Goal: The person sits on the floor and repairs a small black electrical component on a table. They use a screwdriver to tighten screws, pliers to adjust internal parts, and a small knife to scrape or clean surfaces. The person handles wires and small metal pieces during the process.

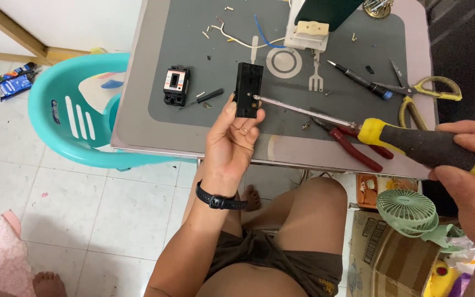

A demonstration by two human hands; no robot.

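Black plastic made up the small rectangular electrical block (248,89), which stood upright in the left hand (232,140); that grip was clamped on its lower half, thumb on one side and fingers on the other, so the bottom edge was hidden. The right hand (468,181) was cut off by the frame's right edge, its grip closed around the black-and-yellow handle of a long screwdriver (413,144). The shaft ran up and to the left from that grip, and its tip met the block's right face near the top; whether it sat in a screw head was too small to tell.

Beyond the left grip, the grey bench (138,121) carried a second black block with an orange-and-white face (176,84) and a small dark screwdriver (202,99) just beside it. Under the long shaft lay red-handled pliers (353,144), partly covered by it. Further from the right grip lay yellow-handled scissors (424,91) and a black pen-like tool (358,80). A white fitting (307,34) at the far edge was partly cut off, with loose wire offcuts (243,37) near it. A turquoise plastic chair (67,110) stood left of the bench.
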